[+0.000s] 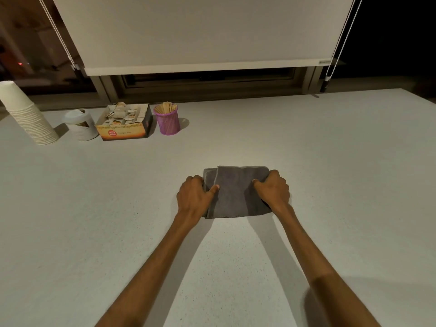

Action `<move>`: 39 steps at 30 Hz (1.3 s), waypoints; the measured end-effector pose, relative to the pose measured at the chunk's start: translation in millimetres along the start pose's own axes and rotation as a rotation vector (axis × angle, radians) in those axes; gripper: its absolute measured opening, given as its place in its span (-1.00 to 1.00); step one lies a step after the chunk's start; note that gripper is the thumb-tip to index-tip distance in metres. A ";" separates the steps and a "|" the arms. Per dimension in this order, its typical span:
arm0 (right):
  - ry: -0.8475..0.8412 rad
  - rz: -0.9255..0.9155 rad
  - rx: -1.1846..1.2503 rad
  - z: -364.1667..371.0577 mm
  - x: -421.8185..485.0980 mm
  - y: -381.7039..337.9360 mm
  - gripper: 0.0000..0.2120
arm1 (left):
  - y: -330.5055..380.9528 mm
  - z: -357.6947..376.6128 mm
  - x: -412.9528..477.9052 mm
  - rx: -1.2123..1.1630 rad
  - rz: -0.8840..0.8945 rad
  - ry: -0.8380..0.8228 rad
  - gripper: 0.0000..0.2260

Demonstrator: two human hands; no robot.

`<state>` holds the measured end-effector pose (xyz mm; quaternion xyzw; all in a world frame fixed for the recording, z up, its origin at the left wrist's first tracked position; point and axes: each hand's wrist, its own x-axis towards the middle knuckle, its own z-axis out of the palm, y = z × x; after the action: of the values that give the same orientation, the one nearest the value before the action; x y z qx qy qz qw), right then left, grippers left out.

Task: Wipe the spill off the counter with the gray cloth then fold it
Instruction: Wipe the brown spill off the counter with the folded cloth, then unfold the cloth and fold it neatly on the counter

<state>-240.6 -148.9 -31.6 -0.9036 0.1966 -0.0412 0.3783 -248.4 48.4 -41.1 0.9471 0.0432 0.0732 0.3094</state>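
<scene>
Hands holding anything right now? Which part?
Both grip the folded gray cloth lying on the counter: left hand on its left edge, right hand on its right edge.

Far left corner of counter [330,138]: paper cup stack [26,114], white jar [81,125], tea bag box [126,122], purple mesh holder [168,119] with wooden sticks.

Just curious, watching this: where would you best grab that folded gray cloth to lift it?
Pinch the gray cloth at its short left and right edges, coming in from both sides as the left hand and right hand do. It lies flat, and layers stay together there.
</scene>
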 end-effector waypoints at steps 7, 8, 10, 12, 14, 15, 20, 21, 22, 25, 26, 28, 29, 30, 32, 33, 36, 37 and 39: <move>0.190 -0.099 0.199 6.3 -16.9 -6.3 -0.52 | -0.6 -4.9 4.3 -0.161 0.035 -0.057 -0.72; 0.183 -0.084 0.262 4.9 -16.3 -5.2 -0.50 | 0.5 -5.9 4.8 -0.200 0.031 -0.057 -0.72; 0.156 -0.030 0.395 -2.7 -13.2 -2.4 -0.46 | 3.7 -8.8 5.6 -0.273 0.013 -0.048 -0.71; 0.118 0.024 0.464 -11.1 -8.0 2.7 -0.43 | 6.1 -10.6 6.3 -0.308 -0.022 -0.028 -0.69; 0.051 0.074 0.423 -16.8 -2.1 7.3 -0.39 | 6.2 -9.5 6.0 -0.249 -0.046 -0.008 -0.66; 0.022 0.090 0.377 -18.4 0.1 9.0 -0.37 | 6.5 -8.2 5.1 -0.191 -0.051 -0.006 -0.65; 0.072 0.067 0.365 -17.6 8.8 8.7 -0.41 | 16.0 -1.7 5.5 0.010 -0.084 -0.027 -0.40; 0.047 0.064 0.405 -16.4 11.0 7.3 -0.43 | 18.7 -1.1 9.2 0.022 -0.081 -0.048 -0.38; 0.003 0.068 0.454 -15.6 12.9 5.7 -0.46 | 21.0 0.0 14.2 0.037 -0.081 -0.083 -0.37; -0.109 0.017 0.588 -18.0 13.1 1.0 -0.71 | 25.3 1.9 28.2 0.086 -0.131 -0.203 -0.33; -0.116 -0.030 0.613 -20.4 12.1 -0.3 -0.78 | 26.2 2.8 31.9 0.076 -0.139 -0.214 -0.32; -0.115 -0.127 0.647 -27.6 9.4 -5.2 -0.82 | 28.4 2.0 34.2 0.029 -0.137 -0.211 -0.32; -0.122 -0.179 0.654 -31.6 8.2 -8.7 -0.82 | 28.6 1.7 34.3 0.005 -0.135 -0.208 -0.31; -0.131 -0.237 0.644 -35.5 7.5 -12.8 -0.81 | 27.8 2.7 35.1 -0.020 -0.136 -0.204 -0.30; -0.157 -0.341 0.613 -43.9 6.4 -22.1 -0.83 | 27.0 1.8 34.8 -0.123 -0.151 -0.206 -0.23; -0.171 -0.377 0.623 -48.4 5.5 -27.7 -0.84 | 28.4 -1.1 35.1 -0.220 -0.161 -0.216 -0.19; -0.157 -0.448 0.680 -63.6 4.1 -46.3 -0.85 | 34.4 -14.6 39.9 -0.580 -0.165 -0.303 -0.29; -0.140 -0.463 0.701 -69.4 3.8 -52.8 -0.84 | 36.5 -20.7 42.6 -0.650 -0.171 -0.333 -0.32; -0.121 -0.497 0.742 -81.3 3.6 -66.8 -0.83 | 37.8 -32.8 47.7 -0.711 -0.160 -0.382 -0.25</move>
<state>-233.8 -162.1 72.6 -0.7275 -0.0768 -0.1457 0.6660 -205.4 43.0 12.8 0.7713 0.0306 -0.1177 0.6247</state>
